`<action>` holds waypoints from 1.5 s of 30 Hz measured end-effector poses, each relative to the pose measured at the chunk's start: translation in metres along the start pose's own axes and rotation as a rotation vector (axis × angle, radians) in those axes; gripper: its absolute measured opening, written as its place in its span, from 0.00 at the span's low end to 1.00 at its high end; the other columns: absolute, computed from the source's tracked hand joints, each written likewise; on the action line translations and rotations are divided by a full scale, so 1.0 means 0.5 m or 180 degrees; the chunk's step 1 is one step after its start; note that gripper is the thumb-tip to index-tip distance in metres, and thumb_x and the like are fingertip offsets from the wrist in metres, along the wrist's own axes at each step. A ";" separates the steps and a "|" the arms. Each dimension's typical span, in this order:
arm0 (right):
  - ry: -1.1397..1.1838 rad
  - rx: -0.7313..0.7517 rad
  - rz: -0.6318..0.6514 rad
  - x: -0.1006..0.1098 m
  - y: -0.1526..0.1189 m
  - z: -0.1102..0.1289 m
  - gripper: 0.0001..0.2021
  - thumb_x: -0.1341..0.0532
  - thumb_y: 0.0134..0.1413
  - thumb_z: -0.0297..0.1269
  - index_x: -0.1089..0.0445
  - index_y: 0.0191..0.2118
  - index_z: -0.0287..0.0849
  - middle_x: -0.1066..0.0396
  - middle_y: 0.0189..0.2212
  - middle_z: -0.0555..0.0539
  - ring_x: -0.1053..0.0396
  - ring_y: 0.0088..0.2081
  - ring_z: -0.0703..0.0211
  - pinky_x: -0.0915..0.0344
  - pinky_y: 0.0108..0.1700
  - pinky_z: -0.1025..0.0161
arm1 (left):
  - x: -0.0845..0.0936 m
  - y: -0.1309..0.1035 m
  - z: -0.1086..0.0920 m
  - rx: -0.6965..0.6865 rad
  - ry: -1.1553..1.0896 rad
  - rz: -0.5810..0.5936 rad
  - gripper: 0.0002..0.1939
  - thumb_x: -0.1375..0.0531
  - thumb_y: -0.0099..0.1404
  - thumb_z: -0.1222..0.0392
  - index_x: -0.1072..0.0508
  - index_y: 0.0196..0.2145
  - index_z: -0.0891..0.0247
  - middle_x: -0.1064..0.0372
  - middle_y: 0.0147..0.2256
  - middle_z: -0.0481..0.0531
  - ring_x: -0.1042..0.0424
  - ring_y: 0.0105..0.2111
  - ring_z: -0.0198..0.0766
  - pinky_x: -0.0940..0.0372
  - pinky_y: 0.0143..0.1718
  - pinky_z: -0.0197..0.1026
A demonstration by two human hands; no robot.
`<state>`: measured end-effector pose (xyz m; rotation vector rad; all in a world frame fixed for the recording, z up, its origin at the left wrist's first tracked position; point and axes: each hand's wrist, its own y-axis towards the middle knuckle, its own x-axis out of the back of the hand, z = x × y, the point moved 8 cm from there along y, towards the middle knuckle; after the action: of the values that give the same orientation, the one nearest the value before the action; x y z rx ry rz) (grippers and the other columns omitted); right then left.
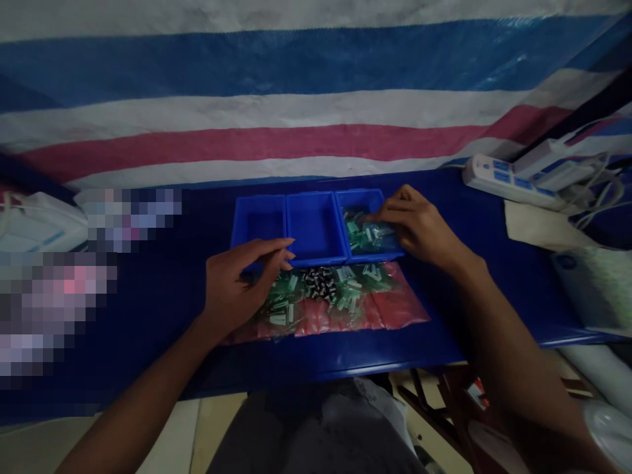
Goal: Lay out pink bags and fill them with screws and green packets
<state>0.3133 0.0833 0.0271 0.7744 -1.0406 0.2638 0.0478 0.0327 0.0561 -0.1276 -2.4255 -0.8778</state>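
Three blue bins (316, 227) stand side by side on the blue table. My right hand (419, 224) reaches over the right-hand bin, fingers bent and closed, their tips down among clear bags of small pale-green and clear pieces (369, 234). Whatever those fingertips grip is hidden. In front of the left-hand bin hovers my left hand (237, 276), fingers stretched toward the right, with nothing visible in them. Below the bins lies a row of red plastic bags (402, 306). Greenish clear bags of pale pieces (281, 313) and a heap of small black parts (318, 283) rest on it.
A white power strip (508, 179) with plugs and cables sits at the right rear, near a beige sheet (533, 224). Part of the left side is pixelated. Behind the table (320, 355) hangs a striped sheet (316, 66).
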 end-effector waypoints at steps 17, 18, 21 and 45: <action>0.0817 -0.0692 -0.0630 0.053 -0.011 -0.005 0.08 0.33 0.65 0.44 0.19 0.45 0.51 0.17 0.38 0.48 0.23 0.34 0.53 0.31 0.33 0.56 | -0.001 0.003 -0.002 -0.0097 0.0220 0.0020 0.09 0.37 0.73 0.63 0.19 0.48 0.55 0.17 0.35 0.45 0.19 0.30 0.33 0.22 0.33 0.35; 0.0887 -0.0750 -0.0764 0.061 -0.014 -0.007 0.07 0.31 0.63 0.44 0.19 0.44 0.52 0.17 0.37 0.49 0.22 0.34 0.52 0.31 0.32 0.56 | -0.001 0.002 -0.002 -0.0097 0.0229 0.0024 0.09 0.37 0.73 0.63 0.19 0.48 0.55 0.17 0.35 0.45 0.19 0.29 0.33 0.22 0.33 0.35; 0.1083 -0.0897 -0.1187 0.081 -0.022 -0.009 0.04 0.28 0.60 0.41 0.18 0.41 0.56 0.17 0.36 0.51 0.21 0.34 0.52 0.28 0.33 0.54 | -0.002 0.002 -0.003 -0.0138 0.0259 0.0032 0.09 0.37 0.73 0.63 0.19 0.48 0.54 0.17 0.35 0.45 0.19 0.29 0.33 0.22 0.33 0.35; -0.0248 -0.0133 -0.0032 -0.016 -0.011 0.003 0.17 0.41 0.61 0.25 0.19 0.46 0.51 0.21 0.37 0.44 0.30 0.45 0.41 0.32 0.44 0.43 | 0.012 0.008 -0.007 -0.0462 0.0549 -0.0033 0.11 0.38 0.73 0.65 0.20 0.49 0.53 0.17 0.37 0.45 0.18 0.35 0.34 0.23 0.38 0.36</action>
<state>0.3115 0.0796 0.0182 0.7570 -1.1120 0.2041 0.0456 0.0331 0.0637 -0.0893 -2.2050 -1.0259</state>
